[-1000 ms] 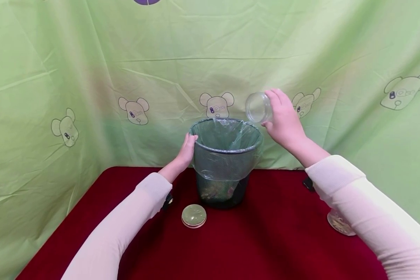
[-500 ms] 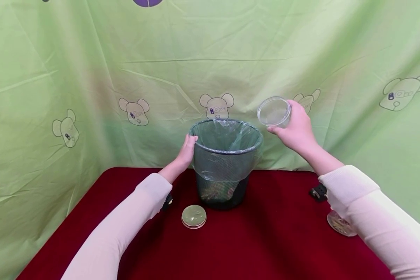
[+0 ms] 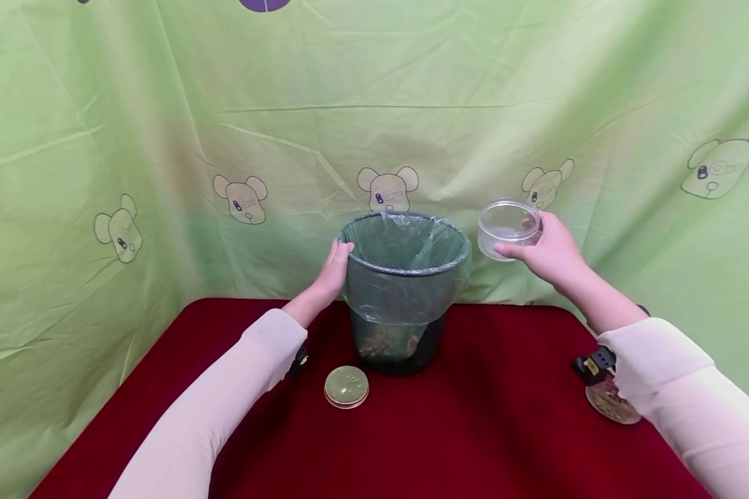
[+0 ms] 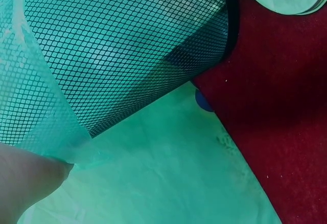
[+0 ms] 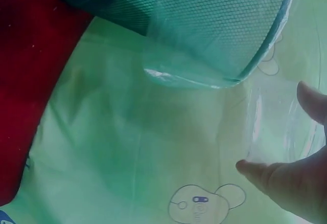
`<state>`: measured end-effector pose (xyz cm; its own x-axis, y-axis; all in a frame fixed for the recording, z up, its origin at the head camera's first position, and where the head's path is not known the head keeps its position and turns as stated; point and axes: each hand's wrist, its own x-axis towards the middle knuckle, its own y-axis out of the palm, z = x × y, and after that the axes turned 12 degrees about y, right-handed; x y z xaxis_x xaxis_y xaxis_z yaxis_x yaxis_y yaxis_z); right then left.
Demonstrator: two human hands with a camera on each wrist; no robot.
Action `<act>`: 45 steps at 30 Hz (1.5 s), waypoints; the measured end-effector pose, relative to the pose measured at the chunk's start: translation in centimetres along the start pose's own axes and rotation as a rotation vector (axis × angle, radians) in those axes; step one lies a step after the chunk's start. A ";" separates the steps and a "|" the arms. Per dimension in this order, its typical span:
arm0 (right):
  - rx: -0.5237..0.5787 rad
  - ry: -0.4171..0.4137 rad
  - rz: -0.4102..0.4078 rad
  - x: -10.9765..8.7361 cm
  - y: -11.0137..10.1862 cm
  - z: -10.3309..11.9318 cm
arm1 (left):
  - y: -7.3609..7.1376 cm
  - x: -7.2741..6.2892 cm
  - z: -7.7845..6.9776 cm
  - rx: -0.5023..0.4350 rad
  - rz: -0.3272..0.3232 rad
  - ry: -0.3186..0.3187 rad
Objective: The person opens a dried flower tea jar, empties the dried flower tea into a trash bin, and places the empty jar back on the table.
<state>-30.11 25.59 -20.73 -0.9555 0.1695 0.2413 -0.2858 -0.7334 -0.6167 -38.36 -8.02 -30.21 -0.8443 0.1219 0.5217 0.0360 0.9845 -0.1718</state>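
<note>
Two hands in use. Left hand (image 3: 332, 268) laid at rim of bin (image 3: 401, 296); whether its fingers are clamped can't be told. Round lid (image 3: 346, 385) seen below those fingers, on table (image 3: 474, 423). Clear tub (image 3: 502, 234) gripped upright between thumb and fingers of right hand (image 3: 554, 251): looks emptied, not yet set down or lidded. Second container (image 3: 610, 407), contents showing, part-hidden by sleeve (image 3: 668, 374), nearer than right fingers.

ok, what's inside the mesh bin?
Inside the mesh bin, a translucent liner, folded over the rim. Low down, pale and brownish patches show through the mesh, too blurred to identify. From above, the front wall hides the bottom.
</note>
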 end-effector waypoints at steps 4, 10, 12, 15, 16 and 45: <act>-0.002 0.024 0.063 -0.4 -0.2 -0.7 | 0.0 0.0 0.0 0.003 0.001 0.002; 0.021 0.076 0.140 -0.8 -0.2 -1.8 | 0.0 0.1 0.1 -0.003 -0.002 0.008; 0.028 0.086 0.155 -0.9 -0.1 -2.3 | 0.0 0.1 0.1 -0.003 -0.001 0.011; 0.034 0.088 0.173 -1.0 0.2 -2.9 | 0.0 0.1 0.2 -0.002 0.000 0.012; 0.037 0.088 0.178 -1.1 0.4 -3.1 | 0.0 0.1 0.2 -0.003 0.002 0.010; 0.065 0.166 0.257 -2.5 5.9 -9.5 | 0.0 0.2 0.0 0.012 0.002 -0.008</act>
<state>-30.07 27.08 -32.04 -0.9962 0.0746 -0.0452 -0.0335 -0.8061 -0.5909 -38.54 -8.05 -30.15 -0.8487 0.1232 0.5143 0.0318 0.9826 -0.1829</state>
